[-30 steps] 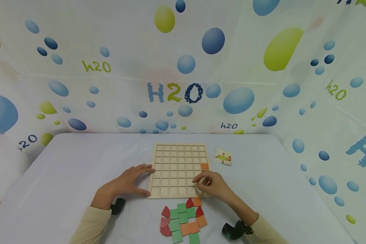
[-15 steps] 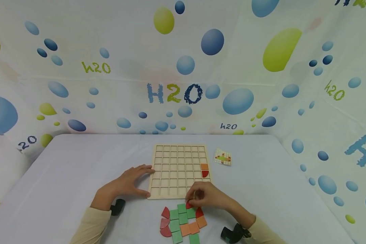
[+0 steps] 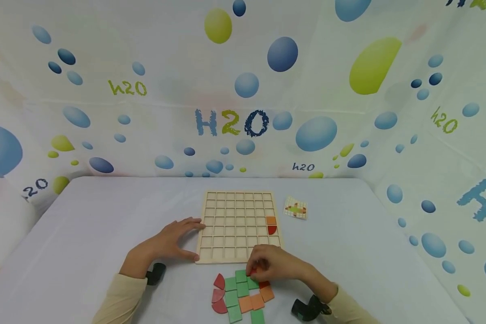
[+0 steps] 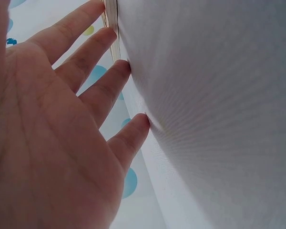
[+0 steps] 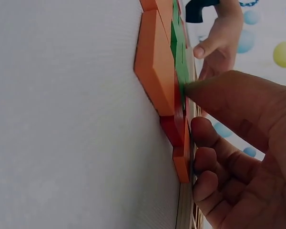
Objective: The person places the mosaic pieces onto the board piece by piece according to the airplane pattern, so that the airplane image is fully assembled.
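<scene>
A pale wooden grid board lies on the white table. In its right column sit an orange square tile and, just below it, a red quarter-circle tile. My left hand rests at the board's left edge, fingers spread and fingertips touching the rim; the left wrist view shows its palm. My right hand is over the loose tiles below the board. Its thumb and index finger pinch another red quarter-circle tile, mostly covered by the fingers. In the right wrist view, the thumb touches the tile group.
Several green square tiles, orange squares and red quarter-circles lie in front of the board. A small pattern card lies right of the board. Behind the table hangs a printed cloth.
My right hand has come off the board down to the loose tiles, uncovering the red quarter-circle tile under the orange square. My left hand has stayed at the board's edge.
</scene>
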Action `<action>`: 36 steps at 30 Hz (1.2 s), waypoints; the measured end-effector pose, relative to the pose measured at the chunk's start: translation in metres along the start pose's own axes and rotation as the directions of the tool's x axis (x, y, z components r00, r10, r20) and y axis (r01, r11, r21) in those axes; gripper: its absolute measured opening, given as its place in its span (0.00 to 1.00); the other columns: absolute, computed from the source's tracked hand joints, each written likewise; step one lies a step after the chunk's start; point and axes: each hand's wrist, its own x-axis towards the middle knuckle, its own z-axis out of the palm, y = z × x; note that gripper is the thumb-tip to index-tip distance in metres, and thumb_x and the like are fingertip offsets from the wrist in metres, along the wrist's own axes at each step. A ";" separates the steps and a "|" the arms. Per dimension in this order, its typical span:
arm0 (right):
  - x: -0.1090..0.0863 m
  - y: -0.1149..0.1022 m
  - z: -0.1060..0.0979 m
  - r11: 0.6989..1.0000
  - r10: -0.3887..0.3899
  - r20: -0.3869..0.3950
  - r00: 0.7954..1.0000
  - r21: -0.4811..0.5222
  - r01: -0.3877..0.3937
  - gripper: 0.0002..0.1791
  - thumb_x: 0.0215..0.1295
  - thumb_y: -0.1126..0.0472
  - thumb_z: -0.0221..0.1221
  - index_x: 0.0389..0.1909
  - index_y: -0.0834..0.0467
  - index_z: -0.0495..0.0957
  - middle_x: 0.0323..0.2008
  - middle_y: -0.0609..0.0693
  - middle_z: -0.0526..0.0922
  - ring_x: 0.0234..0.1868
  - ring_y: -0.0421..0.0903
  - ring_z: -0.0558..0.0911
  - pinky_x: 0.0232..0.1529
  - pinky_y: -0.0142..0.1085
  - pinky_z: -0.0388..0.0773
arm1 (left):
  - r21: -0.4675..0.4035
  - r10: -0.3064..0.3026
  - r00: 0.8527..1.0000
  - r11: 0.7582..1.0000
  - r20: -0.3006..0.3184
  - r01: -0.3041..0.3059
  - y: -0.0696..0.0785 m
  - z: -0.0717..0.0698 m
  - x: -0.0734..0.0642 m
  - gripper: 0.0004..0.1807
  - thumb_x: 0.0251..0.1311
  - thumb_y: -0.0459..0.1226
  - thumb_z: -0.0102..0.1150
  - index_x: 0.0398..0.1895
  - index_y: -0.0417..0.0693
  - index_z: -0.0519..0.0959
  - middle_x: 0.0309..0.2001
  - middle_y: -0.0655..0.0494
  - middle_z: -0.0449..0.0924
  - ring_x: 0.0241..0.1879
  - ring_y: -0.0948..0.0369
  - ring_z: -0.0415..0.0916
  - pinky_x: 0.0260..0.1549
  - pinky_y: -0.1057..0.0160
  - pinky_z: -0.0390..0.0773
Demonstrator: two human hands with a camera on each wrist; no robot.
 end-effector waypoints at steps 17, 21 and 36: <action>-0.002 -0.001 -0.006 1.000 -0.004 0.006 1.000 0.027 0.004 0.12 0.59 0.70 0.60 0.43 0.57 0.82 0.34 0.46 0.76 0.32 0.32 0.70 0.33 0.23 0.73 | 0.018 -0.001 1.000 1.000 -0.009 0.002 0.001 0.001 0.000 0.42 0.46 0.49 0.75 0.64 0.43 0.70 0.68 0.38 0.64 0.69 0.38 0.57 0.64 0.29 0.52; -0.001 0.002 -0.005 0.999 0.018 -0.008 1.000 0.038 -0.017 0.13 0.59 0.71 0.61 0.43 0.57 0.83 0.33 0.45 0.75 0.31 0.32 0.70 0.33 0.23 0.73 | 0.023 -0.003 1.000 1.000 -0.007 0.003 0.001 0.001 0.000 0.43 0.46 0.49 0.75 0.64 0.43 0.70 0.68 0.38 0.64 0.69 0.38 0.57 0.64 0.29 0.52; -0.001 0.001 -0.004 1.000 0.027 0.027 0.999 0.015 -0.028 0.13 0.56 0.68 0.65 0.43 0.58 0.83 0.33 0.42 0.74 0.32 0.32 0.69 0.33 0.23 0.72 | 0.018 -0.004 1.000 1.000 -0.002 0.004 -0.001 0.001 0.001 0.43 0.45 0.49 0.75 0.64 0.43 0.70 0.68 0.38 0.64 0.69 0.38 0.57 0.64 0.30 0.51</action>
